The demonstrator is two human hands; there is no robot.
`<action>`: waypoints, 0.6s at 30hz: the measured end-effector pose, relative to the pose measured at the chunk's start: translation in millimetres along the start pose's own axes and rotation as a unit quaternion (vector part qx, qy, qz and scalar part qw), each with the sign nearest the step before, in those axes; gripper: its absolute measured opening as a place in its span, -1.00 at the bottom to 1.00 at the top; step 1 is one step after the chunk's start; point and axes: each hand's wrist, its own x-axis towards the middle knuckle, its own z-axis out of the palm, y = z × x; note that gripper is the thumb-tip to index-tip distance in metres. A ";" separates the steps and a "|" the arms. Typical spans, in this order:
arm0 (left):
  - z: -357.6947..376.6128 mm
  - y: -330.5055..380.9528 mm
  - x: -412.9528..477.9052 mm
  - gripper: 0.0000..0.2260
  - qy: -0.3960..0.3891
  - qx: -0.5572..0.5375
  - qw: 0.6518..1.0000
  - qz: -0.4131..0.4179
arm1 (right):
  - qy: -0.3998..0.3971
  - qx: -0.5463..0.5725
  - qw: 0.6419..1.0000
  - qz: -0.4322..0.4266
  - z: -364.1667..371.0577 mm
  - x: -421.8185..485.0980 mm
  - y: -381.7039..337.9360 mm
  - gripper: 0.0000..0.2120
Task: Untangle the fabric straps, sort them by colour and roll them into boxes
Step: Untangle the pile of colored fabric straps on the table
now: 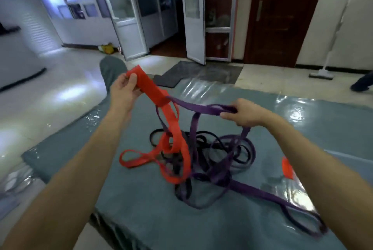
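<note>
Left hand [125, 90] is up at ten o'clock, fingers clamped on the end of the red strap [173, 128], while the right hand [245, 113] at two o'clock pinches a span of purple strap [205, 108] pulled taut between them. Below, the tangle [201, 155] sits mid-table on the grey cover [141, 199]: red, purple and thin black strap [205, 138] looped through each other, one purple tail running off toward five o'clock. These look light, limp, flat webbing, no stiffness at all, so they should drape and snag rather than slide free. Best hold, I'd say, is a free end, feeding it back through loops; tugging mid-span likely tightens knots. No boxes in view.
</note>
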 end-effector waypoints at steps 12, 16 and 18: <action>-43.2 72.9 15.5 -0.88 0.009 0.044 0.999 0.020 | 0.156 -0.019 0.983 0.093 -26.3 2.7 9.9 -0.62; -58.1 85.5 39.2 -0.89 0.065 0.071 0.995 0.020 | 0.225 0.052 0.964 0.132 -32.5 4.6 20.9 -0.52; -57.9 81.2 48.7 -0.89 0.040 0.107 0.993 0.001 | 0.194 0.065 0.971 0.124 -28.4 3.9 15.6 -0.54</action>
